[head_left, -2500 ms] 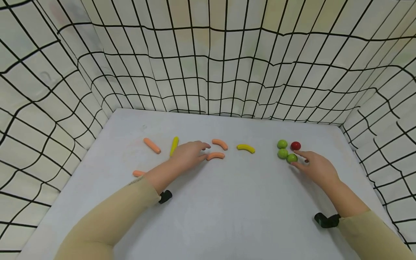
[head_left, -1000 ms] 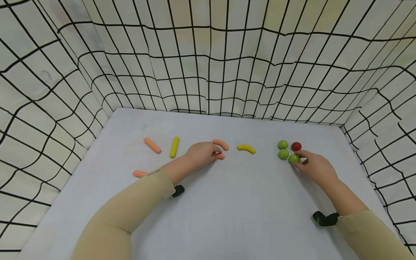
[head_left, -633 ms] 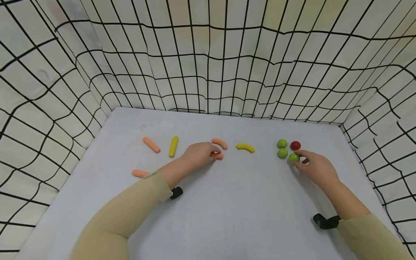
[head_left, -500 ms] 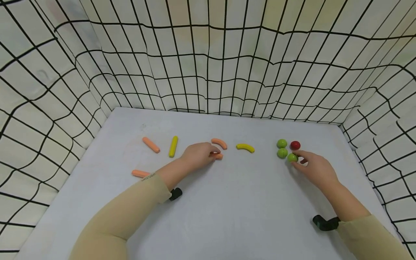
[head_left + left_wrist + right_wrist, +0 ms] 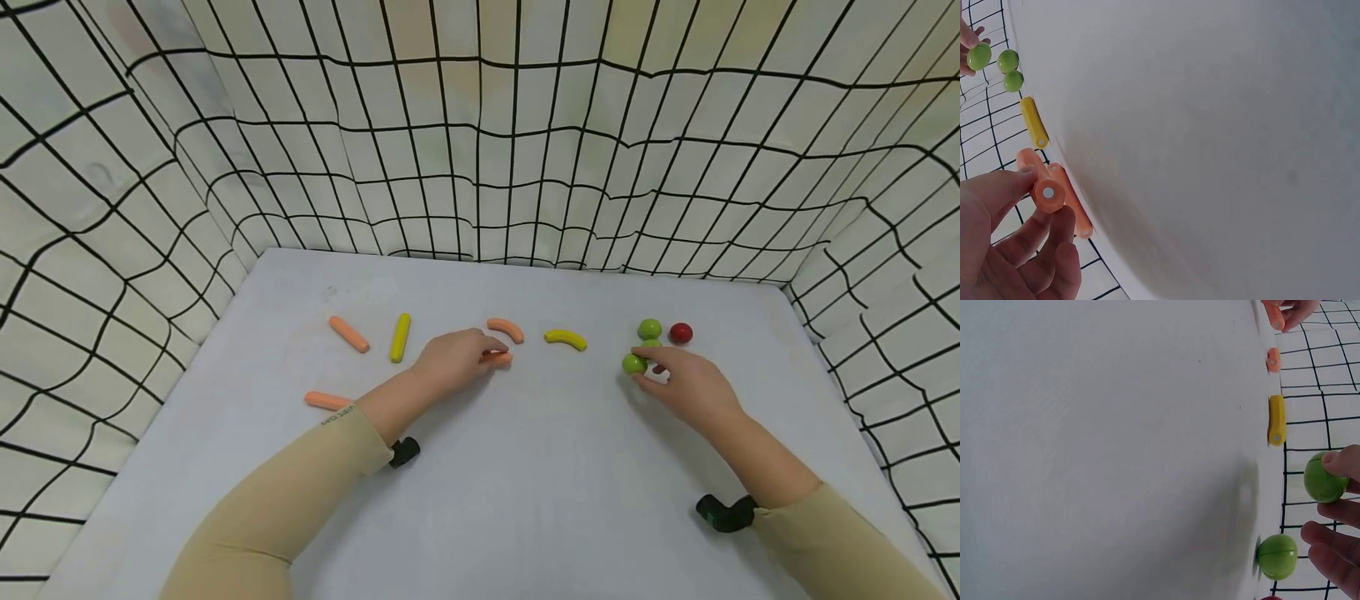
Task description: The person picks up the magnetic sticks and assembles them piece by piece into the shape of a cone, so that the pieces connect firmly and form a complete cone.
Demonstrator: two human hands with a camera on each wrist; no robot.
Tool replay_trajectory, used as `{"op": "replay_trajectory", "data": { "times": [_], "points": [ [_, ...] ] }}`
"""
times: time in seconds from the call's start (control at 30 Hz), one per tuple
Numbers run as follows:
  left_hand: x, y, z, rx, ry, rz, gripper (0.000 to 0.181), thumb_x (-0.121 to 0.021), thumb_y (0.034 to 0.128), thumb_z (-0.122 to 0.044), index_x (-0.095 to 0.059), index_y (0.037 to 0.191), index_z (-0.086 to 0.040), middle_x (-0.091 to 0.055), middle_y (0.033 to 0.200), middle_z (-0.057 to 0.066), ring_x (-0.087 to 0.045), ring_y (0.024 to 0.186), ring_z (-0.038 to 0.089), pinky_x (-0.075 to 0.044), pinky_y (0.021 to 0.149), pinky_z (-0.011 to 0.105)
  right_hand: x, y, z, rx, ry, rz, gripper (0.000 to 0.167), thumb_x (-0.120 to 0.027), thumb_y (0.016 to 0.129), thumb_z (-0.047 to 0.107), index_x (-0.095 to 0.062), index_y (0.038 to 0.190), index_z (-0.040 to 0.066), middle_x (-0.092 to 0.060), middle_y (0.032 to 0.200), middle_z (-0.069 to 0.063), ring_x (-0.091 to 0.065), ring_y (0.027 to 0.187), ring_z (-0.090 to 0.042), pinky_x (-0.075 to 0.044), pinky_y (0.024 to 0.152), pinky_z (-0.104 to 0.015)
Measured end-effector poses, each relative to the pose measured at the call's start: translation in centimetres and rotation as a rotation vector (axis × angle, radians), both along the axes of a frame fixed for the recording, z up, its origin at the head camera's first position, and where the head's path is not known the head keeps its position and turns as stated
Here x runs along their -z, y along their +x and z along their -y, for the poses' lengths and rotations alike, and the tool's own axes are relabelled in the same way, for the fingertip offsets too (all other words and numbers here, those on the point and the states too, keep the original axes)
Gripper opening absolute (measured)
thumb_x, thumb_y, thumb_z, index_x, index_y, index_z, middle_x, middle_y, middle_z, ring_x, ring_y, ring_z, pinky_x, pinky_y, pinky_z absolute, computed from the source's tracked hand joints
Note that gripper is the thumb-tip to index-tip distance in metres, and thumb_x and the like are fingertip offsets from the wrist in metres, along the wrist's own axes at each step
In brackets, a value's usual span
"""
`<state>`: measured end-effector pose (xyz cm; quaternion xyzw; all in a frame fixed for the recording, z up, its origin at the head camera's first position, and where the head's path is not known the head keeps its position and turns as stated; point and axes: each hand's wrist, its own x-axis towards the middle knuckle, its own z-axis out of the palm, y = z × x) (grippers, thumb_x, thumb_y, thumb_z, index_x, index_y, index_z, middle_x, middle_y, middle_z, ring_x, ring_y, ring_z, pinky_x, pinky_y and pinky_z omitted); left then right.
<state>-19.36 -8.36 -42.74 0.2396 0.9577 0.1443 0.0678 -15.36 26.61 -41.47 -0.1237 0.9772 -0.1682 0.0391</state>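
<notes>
My left hand (image 5: 450, 360) pinches a curved orange sausage-shaped piece (image 5: 501, 360) between thumb and fingers; the left wrist view shows its round end with a pale dot. Just behind it on the table lies a second curved orange piece (image 5: 506, 329). Between thumb and fingertips my right hand (image 5: 692, 383) grips a green ball (image 5: 633, 364), which looks raised off the table in the right wrist view. Another green ball (image 5: 650, 329) rests behind that hand, and a third (image 5: 651, 343) is partly hidden by its fingers. A red ball (image 5: 681, 333) sits to their right.
A curved yellow piece (image 5: 566, 339) lies between the hands. Left of the left hand are a straight yellow stick (image 5: 401, 337) and two straight orange sticks, one farther back (image 5: 348, 333) and one partly behind the forearm (image 5: 327, 401). Black-gridded white walls (image 5: 480, 150) enclose the white table (image 5: 525, 483).
The left hand has reached rightward and taken hold of the orange piece. My right hand has gripped the green ball and carried it left, away from the red ball.
</notes>
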Motion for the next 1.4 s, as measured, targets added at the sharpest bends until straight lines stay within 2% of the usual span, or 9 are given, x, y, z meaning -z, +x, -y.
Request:
{"op": "replay_trajectory", "data": {
  "times": [0.27, 0.5, 0.8, 0.93, 1.4],
  "points": [
    [0.0, 0.3, -0.6, 0.006, 0.011, -0.024, 0.028, -0.063, 0.0965, -0.041, -0.073, 0.118, -0.027, -0.069, 0.104, -0.008, -0.062, 0.089, 0.009, -0.05, 0.069, 0.029, 0.4, -0.7, 2.8, -0.05, -0.008, 0.019, 0.045, -0.073, 0.091, 0.029, -0.064, 0.133, 0.017, -0.07, 0.109, -0.005, -0.063, 0.091, -0.023, -0.048, 0.063, -0.031],
    [0.2, 0.1, -1.0, 0.011, 0.017, -0.011, 0.028, -0.063, 0.0963, -0.041, -0.073, 0.119, -0.027, -0.07, 0.109, -0.01, -0.064, 0.091, 0.007, -0.051, 0.072, 0.029, 0.8, -1.3, 5.3, -0.092, 0.008, 0.035, 0.045, -0.072, 0.091, 0.029, -0.064, 0.134, 0.018, -0.068, 0.121, -0.004, -0.063, 0.098, -0.021, -0.052, 0.07, -0.033],
    [0.4, -0.1, -1.4, 0.01, 0.0, 0.0, 0.027, -0.063, 0.0961, -0.041, -0.073, 0.118, -0.028, -0.071, 0.106, -0.012, -0.063, 0.083, 0.007, -0.05, 0.068, 0.029, 1.1, -1.9, 8.1, -0.177, 0.059, 0.043, 0.044, -0.072, 0.091, 0.03, -0.065, 0.132, 0.019, -0.069, 0.114, -0.001, -0.064, 0.097, -0.02, -0.053, 0.076, -0.038],
    [0.4, -0.1, -1.6, 0.013, -0.01, 0.011, 0.028, -0.063, 0.0963, -0.042, -0.073, 0.119, -0.029, -0.071, 0.11, -0.013, -0.064, 0.086, 0.007, -0.05, 0.068, 0.028, 1.4, -2.2, 9.1, -0.208, 0.051, 0.054, 0.043, -0.073, 0.091, 0.029, -0.065, 0.131, 0.017, -0.07, 0.116, 0.0, -0.066, 0.098, -0.021, -0.053, 0.082, -0.041],
    [0.2, 0.1, -2.2, 0.023, -0.015, 0.002, 0.029, -0.06, 0.0981, -0.042, -0.073, 0.12, -0.028, -0.071, 0.112, -0.01, -0.066, 0.091, 0.007, -0.051, 0.069, 0.029, 2.0, -2.4, 11.0, -0.236, 0.038, 0.031, 0.041, -0.074, 0.09, 0.028, -0.066, 0.129, 0.017, -0.068, 0.122, 0.001, -0.067, 0.1, -0.02, -0.053, 0.085, -0.041]
  ]
}}
